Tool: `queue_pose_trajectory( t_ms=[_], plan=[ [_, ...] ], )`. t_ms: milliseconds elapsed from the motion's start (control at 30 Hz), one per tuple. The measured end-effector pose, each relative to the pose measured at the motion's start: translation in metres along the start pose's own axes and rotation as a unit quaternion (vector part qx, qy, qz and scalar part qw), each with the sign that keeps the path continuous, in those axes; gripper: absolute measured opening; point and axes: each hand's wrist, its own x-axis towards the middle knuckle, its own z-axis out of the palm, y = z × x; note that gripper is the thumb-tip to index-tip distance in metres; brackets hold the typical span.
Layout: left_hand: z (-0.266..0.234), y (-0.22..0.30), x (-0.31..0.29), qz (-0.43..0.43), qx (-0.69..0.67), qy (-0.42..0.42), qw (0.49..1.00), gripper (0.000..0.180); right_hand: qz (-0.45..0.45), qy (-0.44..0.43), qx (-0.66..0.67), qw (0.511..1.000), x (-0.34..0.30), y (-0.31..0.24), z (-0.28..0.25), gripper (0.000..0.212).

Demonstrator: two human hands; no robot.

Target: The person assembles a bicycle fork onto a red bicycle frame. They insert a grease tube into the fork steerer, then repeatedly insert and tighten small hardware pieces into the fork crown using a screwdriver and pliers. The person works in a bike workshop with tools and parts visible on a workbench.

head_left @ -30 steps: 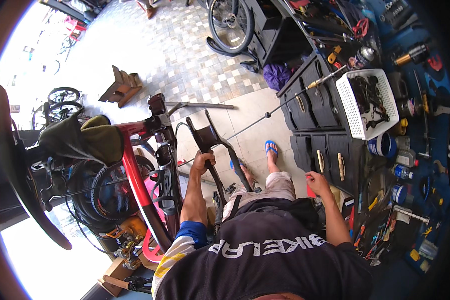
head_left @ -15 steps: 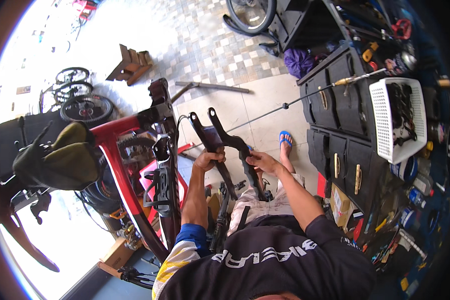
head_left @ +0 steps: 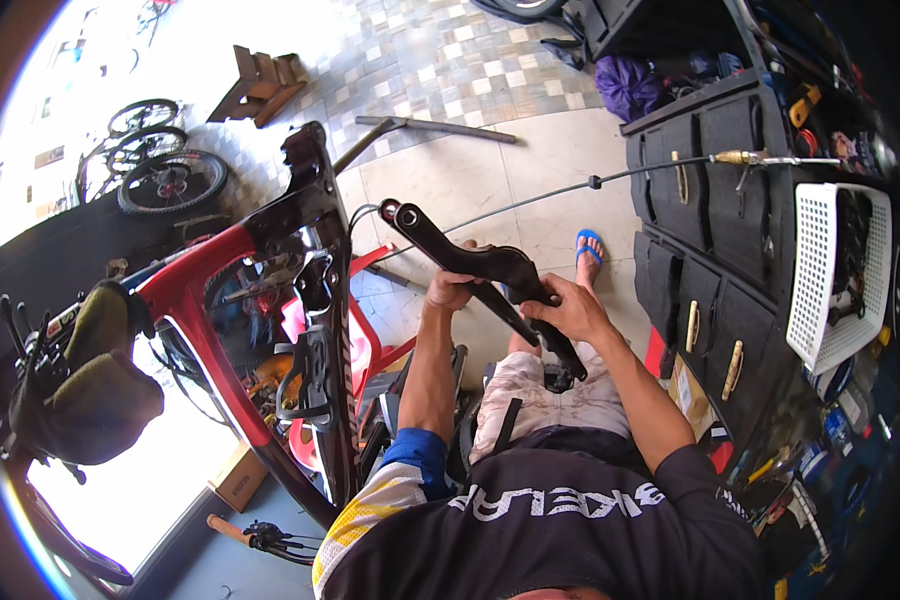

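Note:
A glossy black bicycle swingarm [head_left: 480,262], forked with two long arms, is held in front of my lap. Its far end with round pivot holes points up and left, and its near end hangs over my shorts. My left hand [head_left: 452,290] is closed around its left side near the middle. On the lower right part, my right hand [head_left: 570,308] grips it with thumb and fingers. Just left of my left hand stands a red and black bicycle frame [head_left: 215,255] without a rear wheel, with a bottle cage [head_left: 313,375] on it.
On the right is a black cabinet [head_left: 705,230] with a white perforated basket [head_left: 815,320] and many tools. A thin cable [head_left: 530,206] stretches across to it. Left of my legs is a red plastic stool [head_left: 365,340]. Farther off are a wooden step stool [head_left: 258,85] and parked bicycles [head_left: 170,185].
The swingarm has been turned, so its two arms now nearly overlap and its far end points more to the left. Both hands have moved slightly right, still holding it.

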Motion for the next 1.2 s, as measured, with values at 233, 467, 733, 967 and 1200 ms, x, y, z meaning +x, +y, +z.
queue_pose_trajectory(
  t_ms=[233, 467, 733, 967, 1200],
  plan=[
    [-0.017, 0.009, -0.015, -0.041, 0.148, 0.197, 0.968, 0.018, -0.105, 0.134, -0.124, 0.978, -0.038, 0.053, -0.015, 0.056],
    [-0.004, 0.003, -0.013, 0.045, 0.286, 0.27, 0.918, 0.014, 0.013, 0.145, -0.135, 0.98, -0.216, 0.011, -0.107, 0.034],
    [-0.008, 0.017, 0.005, 0.056, 0.339, 0.345, 0.874, 0.01, 0.003, 0.537, -0.157, 0.829, -0.349, -0.051, -0.212, 0.021],
    [0.004, 0.013, 0.004, 0.055, 0.381, 0.383, 0.84, 0.014, 0.206, 0.554, -0.404, 0.698, -0.321, -0.03, -0.339, 0.02],
    [0.01, 0.008, -0.013, 0.053, 0.423, 0.364, 0.828, 0.019, 0.358, 0.468, -0.389, 0.709, -0.268, -0.01, -0.387, 0.043]
  ],
)
